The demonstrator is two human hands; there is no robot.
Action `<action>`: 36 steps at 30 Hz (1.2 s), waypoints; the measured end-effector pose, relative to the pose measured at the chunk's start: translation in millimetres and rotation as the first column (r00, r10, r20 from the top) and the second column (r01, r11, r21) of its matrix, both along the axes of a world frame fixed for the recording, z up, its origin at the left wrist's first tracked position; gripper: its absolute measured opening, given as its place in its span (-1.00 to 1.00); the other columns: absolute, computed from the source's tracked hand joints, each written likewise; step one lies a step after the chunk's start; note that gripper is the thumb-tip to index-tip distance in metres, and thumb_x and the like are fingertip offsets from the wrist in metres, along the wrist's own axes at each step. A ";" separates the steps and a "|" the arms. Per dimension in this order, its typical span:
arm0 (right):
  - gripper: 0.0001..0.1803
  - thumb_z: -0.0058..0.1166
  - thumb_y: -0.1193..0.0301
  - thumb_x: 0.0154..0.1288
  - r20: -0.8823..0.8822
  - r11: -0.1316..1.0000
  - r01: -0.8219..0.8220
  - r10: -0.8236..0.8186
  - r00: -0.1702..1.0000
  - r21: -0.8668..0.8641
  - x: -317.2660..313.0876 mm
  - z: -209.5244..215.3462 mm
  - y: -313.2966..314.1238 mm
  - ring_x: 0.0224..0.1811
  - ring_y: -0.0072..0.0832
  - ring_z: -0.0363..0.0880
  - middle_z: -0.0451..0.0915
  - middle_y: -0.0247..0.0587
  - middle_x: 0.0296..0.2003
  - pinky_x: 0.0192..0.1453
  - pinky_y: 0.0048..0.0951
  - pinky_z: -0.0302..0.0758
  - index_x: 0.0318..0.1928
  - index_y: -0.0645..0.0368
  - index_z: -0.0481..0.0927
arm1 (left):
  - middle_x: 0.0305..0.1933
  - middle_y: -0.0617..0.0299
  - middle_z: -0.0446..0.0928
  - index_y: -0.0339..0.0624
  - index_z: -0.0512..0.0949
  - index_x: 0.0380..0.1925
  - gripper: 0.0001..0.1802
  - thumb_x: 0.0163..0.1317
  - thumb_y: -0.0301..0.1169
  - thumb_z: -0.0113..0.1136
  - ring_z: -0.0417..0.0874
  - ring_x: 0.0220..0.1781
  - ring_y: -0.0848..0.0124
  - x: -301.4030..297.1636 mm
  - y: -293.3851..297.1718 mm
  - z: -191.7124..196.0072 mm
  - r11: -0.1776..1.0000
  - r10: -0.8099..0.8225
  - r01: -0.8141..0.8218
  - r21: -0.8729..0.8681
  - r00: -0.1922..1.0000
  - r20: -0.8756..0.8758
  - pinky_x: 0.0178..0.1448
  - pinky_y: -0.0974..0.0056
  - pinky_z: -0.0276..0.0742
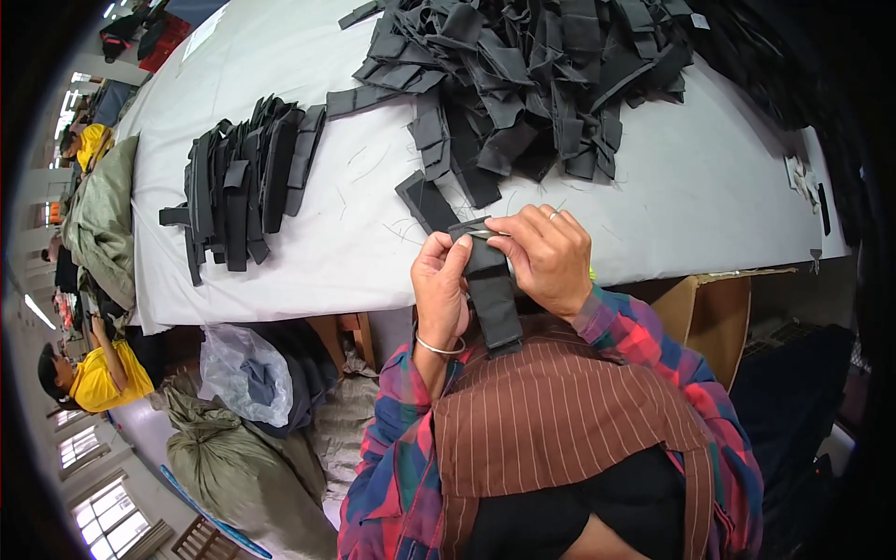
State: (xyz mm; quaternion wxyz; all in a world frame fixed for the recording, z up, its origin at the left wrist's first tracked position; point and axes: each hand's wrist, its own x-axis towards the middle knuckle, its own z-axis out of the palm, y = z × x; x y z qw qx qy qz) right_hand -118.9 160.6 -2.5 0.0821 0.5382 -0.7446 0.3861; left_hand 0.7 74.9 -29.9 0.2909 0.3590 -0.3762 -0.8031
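A dark grey fabric strip (493, 306) with a folded, stitched end hangs over the table's front edge in front of my apron. My left hand (441, 285) pinches its upper end between thumb and fingers. My right hand (546, 254) is closed round a small, slim silver tool (483, 233), whose tip lies against the strip's upper end. Most of the tool is hidden by my fingers, so its exact kind does not show. Just beyond my hands, another dark strip (427, 203) lies on the table.
A big heap of dark fabric strips (523, 84) covers the far middle of the white table (355, 252). To the left lies a neater bundle of strips (245, 182). Loose threads are scattered between. Below stand a cardboard box (686, 317) and stuffed sacks (233, 467). People in yellow work at far left.
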 end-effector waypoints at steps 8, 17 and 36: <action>-0.85 0.25 0.36 0.07 -0.017 1.000 0.017 -0.017 1.000 -0.006 2.1 3.4 1.5 -0.49 -0.39 0.42 0.46 -0.39 -0.54 -0.42 -0.38 0.24 -0.31 0.06 0.63 | -0.55 0.55 0.37 -0.02 0.38 -0.49 -0.79 0.26 -0.43 0.21 0.22 -0.61 0.80 0.6 2.8 1.2 1.000 0.019 -0.018 0.024 0.999 -0.034 -0.62 0.58 -0.02; -0.85 0.26 0.38 0.06 -0.031 0.999 0.024 -0.023 0.999 0.031 5.6 3.9 2.7 -0.49 -0.40 0.43 0.48 -0.39 -0.53 -0.42 -0.38 0.25 -0.31 0.06 0.64 | -0.57 0.58 0.33 -0.02 0.38 -0.51 -0.78 0.26 -0.44 0.20 0.16 -0.63 0.79 2.6 4.5 -1.0 0.998 0.055 -0.054 0.020 0.998 -0.032 -0.61 0.55 -0.05; -0.87 0.25 0.47 0.08 0.088 0.996 -0.066 0.061 0.994 0.059 2.3 -5.7 -13.8 -0.46 -0.42 0.47 0.55 -0.34 -0.48 -0.36 -0.45 0.33 -0.30 0.11 0.64 | -0.54 0.53 0.40 -0.04 0.40 -0.53 -0.80 0.24 -0.47 0.19 0.24 -0.60 0.79 7.6 -7.1 -4.3 0.994 0.012 -0.010 0.106 1.000 -0.018 -0.58 0.58 0.06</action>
